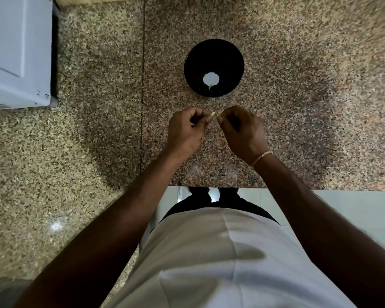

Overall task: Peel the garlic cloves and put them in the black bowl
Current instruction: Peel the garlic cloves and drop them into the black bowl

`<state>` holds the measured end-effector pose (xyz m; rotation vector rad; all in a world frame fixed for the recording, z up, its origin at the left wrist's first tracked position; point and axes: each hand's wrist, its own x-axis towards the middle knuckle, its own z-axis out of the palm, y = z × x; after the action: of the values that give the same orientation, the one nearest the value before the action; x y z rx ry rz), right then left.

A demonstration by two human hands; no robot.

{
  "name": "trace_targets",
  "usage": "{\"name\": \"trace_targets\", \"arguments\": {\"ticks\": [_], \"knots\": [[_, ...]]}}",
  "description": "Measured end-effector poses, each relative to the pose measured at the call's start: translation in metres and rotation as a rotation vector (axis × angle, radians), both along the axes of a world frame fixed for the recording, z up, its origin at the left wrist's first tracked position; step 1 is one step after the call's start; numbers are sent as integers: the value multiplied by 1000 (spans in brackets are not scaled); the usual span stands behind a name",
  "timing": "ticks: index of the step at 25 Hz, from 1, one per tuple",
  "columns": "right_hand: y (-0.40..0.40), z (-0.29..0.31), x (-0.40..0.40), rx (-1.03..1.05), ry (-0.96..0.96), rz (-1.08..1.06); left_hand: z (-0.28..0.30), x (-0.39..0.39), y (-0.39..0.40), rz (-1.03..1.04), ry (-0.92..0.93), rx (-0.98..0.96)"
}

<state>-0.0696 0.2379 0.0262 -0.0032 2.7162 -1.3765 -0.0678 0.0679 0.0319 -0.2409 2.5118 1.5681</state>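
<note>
A black bowl (213, 63) stands on the speckled granite counter (98, 130), straight ahead of my hands. A white spot, a reflection or a pale piece, shows on its bottom. My left hand (185, 130) pinches a small pale garlic clove (213, 114) between thumb and fingers. My right hand (242, 130), fingers curled, pinches at the clove's right end, probably its skin. Both hands hover just above the counter, a little in front of the bowl. Most of the clove is hidden by my fingertips.
A pale grey appliance (18, 52) occupies the counter's far left corner. The counter's front edge (209, 187) runs just before my body, with a light floor below on the right. A dark seam crosses the granite left of the bowl.
</note>
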Motion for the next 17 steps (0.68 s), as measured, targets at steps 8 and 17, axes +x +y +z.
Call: {"name": "trace_targets", "arguments": {"ticks": [8, 17], "knots": [[4, 2, 0, -72, -90, -42, -3, 2, 4, 92, -124, 244], [1, 7, 3, -108, -85, -117, -1, 0, 2, 39, 14, -18]]}}
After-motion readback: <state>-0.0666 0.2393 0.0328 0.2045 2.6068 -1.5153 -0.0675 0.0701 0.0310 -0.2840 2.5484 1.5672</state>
